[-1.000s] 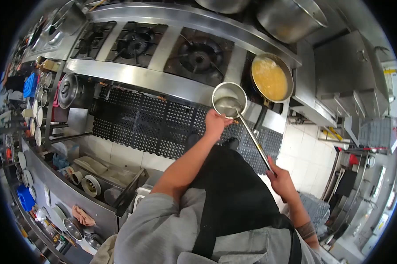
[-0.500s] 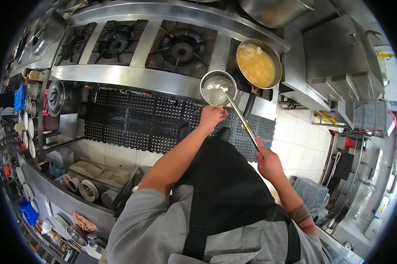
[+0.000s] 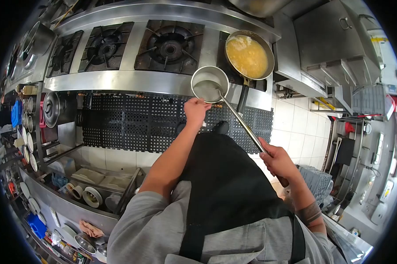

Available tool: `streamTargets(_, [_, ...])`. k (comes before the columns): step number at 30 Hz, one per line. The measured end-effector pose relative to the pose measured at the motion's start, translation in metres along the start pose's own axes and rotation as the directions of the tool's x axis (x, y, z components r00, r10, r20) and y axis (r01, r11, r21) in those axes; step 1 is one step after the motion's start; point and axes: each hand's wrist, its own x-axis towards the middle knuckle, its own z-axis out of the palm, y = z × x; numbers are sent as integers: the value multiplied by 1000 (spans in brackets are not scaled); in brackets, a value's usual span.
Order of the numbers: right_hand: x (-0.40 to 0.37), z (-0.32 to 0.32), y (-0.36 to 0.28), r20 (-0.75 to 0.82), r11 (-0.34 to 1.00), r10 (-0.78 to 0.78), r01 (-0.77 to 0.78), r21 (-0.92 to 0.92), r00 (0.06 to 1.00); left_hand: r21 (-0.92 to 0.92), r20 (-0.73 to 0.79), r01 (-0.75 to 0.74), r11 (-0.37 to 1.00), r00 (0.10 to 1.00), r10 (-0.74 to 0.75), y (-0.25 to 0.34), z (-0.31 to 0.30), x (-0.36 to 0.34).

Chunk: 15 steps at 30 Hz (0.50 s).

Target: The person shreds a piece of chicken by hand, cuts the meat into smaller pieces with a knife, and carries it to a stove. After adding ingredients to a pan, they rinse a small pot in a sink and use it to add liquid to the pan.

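My left hand (image 3: 196,110) is closed on the near rim of a round metal pot (image 3: 198,72), held at the stove's front edge. Pale liquid shows inside the pot. In my right hand (image 3: 275,159) is the long metal handle of a ladle (image 3: 240,119), which slants up to the left, its end dipping into the pot. Behind and to the right, a frying pan (image 3: 249,57) with yellow liquid and some whitish bits sits on a burner, its dark handle pointing toward me.
Bare burners (image 3: 170,47) line the stove to the left. Black rubber mats (image 3: 132,121) cover the floor in front. A lidded pot (image 3: 53,110) stands at the left, and a steel cabinet (image 3: 330,39) at the right. A large pot (image 3: 255,5) is at the top edge.
The ladle's end has gone lower in the pot, and my right hand has moved right and slightly down. The stove and pan appear shifted slightly up and left in view.
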Motion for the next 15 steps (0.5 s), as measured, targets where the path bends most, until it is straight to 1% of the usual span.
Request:
streamTargets(1, [-3,-5,-3,113,962,137,-160,222,984,40,-24,-14,999,1000,15,1,-5,3])
streamTargets(2, [-8,-4,-10,90,954,111,-131,271,990,58,-26,-32,998,999,34,2,-11,7])
streamTargets(3, [-10,-5,-9,92,955,113,-133,265,989,52,-32,-31,998,999,32,1,-15,8])
streamTargets(5, [-12,-8,-7,79,960,103,-120,252,991,110,-115,-177,978,975,189,1,-23,9])
streamTargets(6, [-11,-5,-2,83,961,103,-121,247,991,179,-129,-130,975,980,155,0,-27,7])
streamTargets(7, [-6,0,6,-48,999,0,2,33,999,176,-133,-129,976,979,154,3,-26,2])
streamTargets(8, [-1,5,13,-152,976,-131,100,-196,980,183,-81,22,983,997,-7,8,-21,-3])
streamTargets(9, [6,9,17,-152,975,-131,100,-196,980,200,-27,170,965,985,-168,13,-16,-7])
streamTargets(10, [13,14,19,-183,933,-262,201,-298,948,269,24,222,937,971,-237,19,-8,-12])
streamTargets(11, [21,19,22,-199,869,-391,289,-400,899,268,25,222,938,971,-237,13,-4,-11])
streamTargets(12, [28,26,25,-199,869,-391,289,-402,899,216,116,212,953,964,-241,8,0,-10])
streamTargets(13, [35,32,29,-186,821,-383,241,-517,905,163,205,208,964,949,-239,4,4,-8])
streamTargets(14, [41,36,32,-174,758,-372,190,-625,912,112,204,248,962,942,-267,1,9,-3])
streamTargets(15, [43,38,35,-171,757,-367,187,-626,914,109,202,254,961,941,-271,-4,11,-1])
